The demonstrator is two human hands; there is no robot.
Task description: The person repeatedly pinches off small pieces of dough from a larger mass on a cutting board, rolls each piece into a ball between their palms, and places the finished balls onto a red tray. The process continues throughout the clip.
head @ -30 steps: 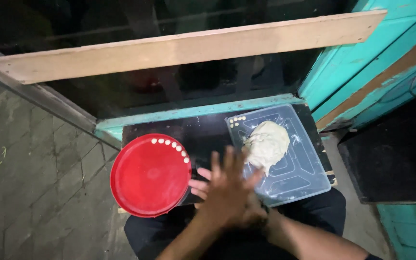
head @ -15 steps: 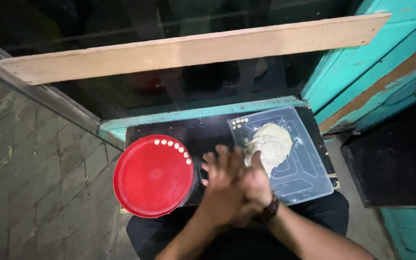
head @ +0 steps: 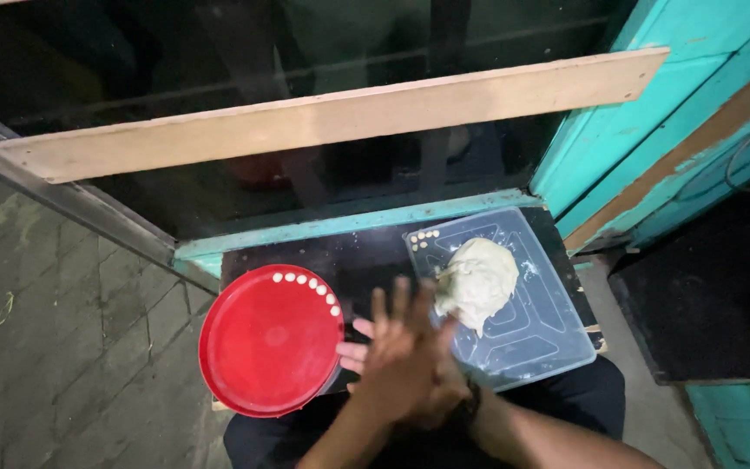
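Pale dough lump (head: 476,280), long axis diagonal on clear tray (head: 557,347).

Two hands are seen, the left hand (head: 405,365) laid over the right hand (head: 366,352), palms pressed together. One red round plate (head: 262,347) is counted at the left. Small white dough balls (head: 305,282) are lined along its upper rim: seven are made out, in a single curved row. One clear plastic lid (head: 531,339) is counted at the right, lying flat. One large lump of pale dough (head: 479,278) is counted on it. A second small group of tiny balls (head: 427,237) is spotted at the lid's far corner; their number cannot be told. One long wooden plank (head: 332,117) is counted above.
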